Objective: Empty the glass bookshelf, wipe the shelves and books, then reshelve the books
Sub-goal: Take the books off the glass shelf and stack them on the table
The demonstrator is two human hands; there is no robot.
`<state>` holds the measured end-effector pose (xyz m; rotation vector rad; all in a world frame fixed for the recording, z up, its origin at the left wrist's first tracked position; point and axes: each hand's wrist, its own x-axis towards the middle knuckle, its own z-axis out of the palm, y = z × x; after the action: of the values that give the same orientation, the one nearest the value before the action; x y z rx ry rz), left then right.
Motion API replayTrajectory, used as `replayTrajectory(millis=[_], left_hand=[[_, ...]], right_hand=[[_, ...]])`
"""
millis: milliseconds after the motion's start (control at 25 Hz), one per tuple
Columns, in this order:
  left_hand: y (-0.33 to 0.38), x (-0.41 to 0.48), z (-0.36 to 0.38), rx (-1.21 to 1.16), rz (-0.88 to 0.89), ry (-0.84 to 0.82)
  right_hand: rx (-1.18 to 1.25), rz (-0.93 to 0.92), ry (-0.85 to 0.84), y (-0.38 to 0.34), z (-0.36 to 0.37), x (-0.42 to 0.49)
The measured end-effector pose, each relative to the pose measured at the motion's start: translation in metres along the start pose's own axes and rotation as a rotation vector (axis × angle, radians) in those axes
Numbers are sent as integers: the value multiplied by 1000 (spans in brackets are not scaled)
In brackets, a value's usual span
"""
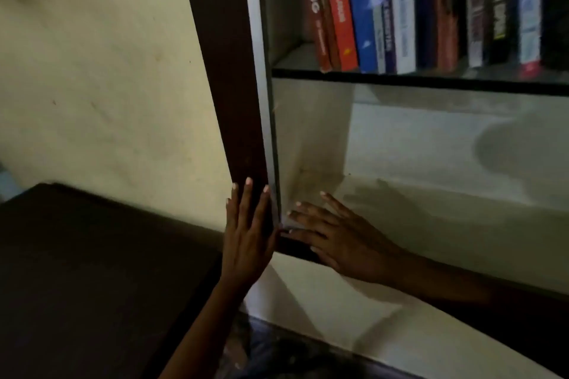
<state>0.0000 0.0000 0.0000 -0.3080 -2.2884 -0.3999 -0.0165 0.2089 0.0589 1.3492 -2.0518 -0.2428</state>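
— Cream wall [92, 71], scuffed and dim, fills the left of the frame. What stands against it?

— One bookshelf [415, 144], seen from its left end. It shows one dark brown side panel [228, 86], with one silver metal strip [258, 40] running down the front edge.

— And the books?

— One row of books [400, 9] stands on the single glass shelf [400, 80] in the upper right, some upright and some leaning slightly. At least ten spines can be counted, red, blue, white and navy among them. The right end of the row is too blurred for an exact figure. The row starts a little way in from the glass shelf's left edge.

— How many hands?

— Two, both bare and neither holding anything. The left hand [246, 243] lies flat against the outer face of the side panel near its lower end, fingers straight, together and pointing up. The right hand [338, 240] is spread palm-down on the front left corner of the lower shelf [462, 218], fingers straight, tips toward the panel.

— Do they touch?

— No. They are close, with the panel's front edge between them.

— Anything else?

— One dark tabletop [77, 271] in the lower left, its far edge against the wall.
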Motion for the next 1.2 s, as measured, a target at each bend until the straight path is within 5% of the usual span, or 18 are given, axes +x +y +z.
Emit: replayTrajectory(millis=[160, 360, 560, 640, 880, 1200], left_hand=[[-22, 3, 22, 5, 56, 28], [-22, 4, 20, -19, 116, 44], [3, 52, -2, -68, 550, 34], [13, 90, -12, -4, 759, 31], [75, 173, -29, 157, 1151, 215], [126, 192, -21, 297, 1188, 243]], right_hand=[[-342, -32, -99, 8, 30, 4], [-290, 41, -47, 9, 33, -3], [-277, 148, -101, -3, 13, -26], [-121, 380, 27, -15, -2, -24], [-79, 1559, 870, -13, -23, -15], [-183, 1747, 977, 39, 2, -21]])
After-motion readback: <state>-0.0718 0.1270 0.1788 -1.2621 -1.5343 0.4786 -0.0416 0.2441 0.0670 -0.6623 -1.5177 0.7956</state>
